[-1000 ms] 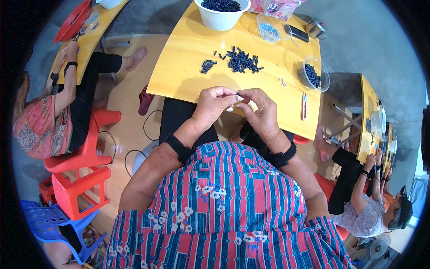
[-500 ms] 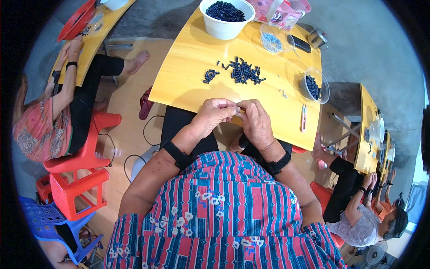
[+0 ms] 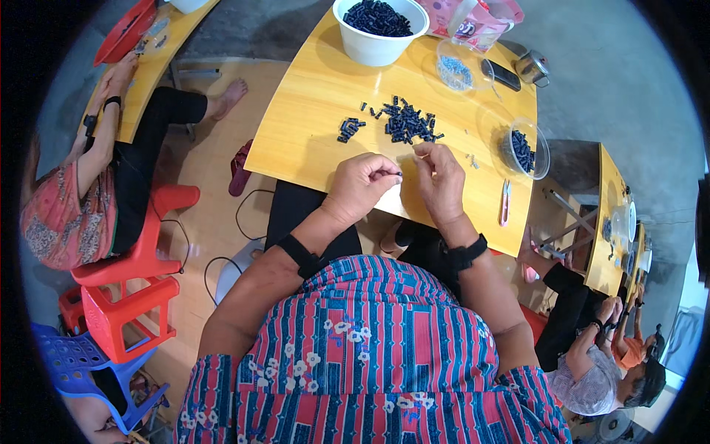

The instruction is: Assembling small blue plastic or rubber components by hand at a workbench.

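Note:
My left hand is closed in a pinch over the near edge of the yellow table. A small black piece shows at its fingertips. Just to the right, my right hand is raised apart from the left, thumb and forefinger slightly parted, and I see nothing between them. Its fingertips are close to the near side of a loose pile of short black tubular pieces. A smaller cluster of the same pieces lies left of that pile.
A white bowl of black pieces stands at the back, beside a pink bag. To the right are a clear tub of blue bits, a black case, a metal cup, a tub of black pieces and small snips. Other people sit at side tables.
My hands, together before, have come apart. The right hand has moved up and right toward the pile, while the left has shifted slightly and keeps its pinch on a small piece.

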